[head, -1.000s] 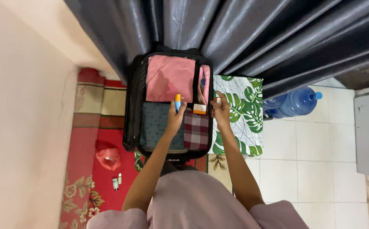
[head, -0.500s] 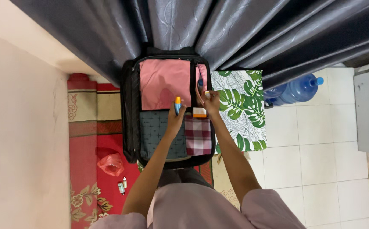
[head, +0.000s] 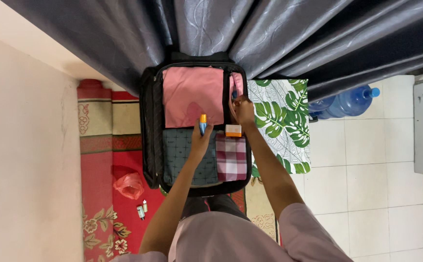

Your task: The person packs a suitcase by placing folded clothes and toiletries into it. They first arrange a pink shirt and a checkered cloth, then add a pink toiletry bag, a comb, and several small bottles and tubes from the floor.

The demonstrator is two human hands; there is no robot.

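Open black suitcase (head: pixel 149 140) on floor: left hand (head: pixel 201 143) fingers closed round upright blue tube with orange cap (head: pixel 203 123) above folded pink garment (head: pixel 192 99); right hand (head: pixel 243 110), grip indeterminable, at right edge beside orange-and-white box (head: pixel 233 130).

Dark curtain (head: pixel 279 34) across top; blue water bottle (head: pixel 347 103) right; leaf-print mat (head: pixel 284 121) centre right; red rug (head: pixel 100 160), pink bag (head: pixel 130 185) lower left
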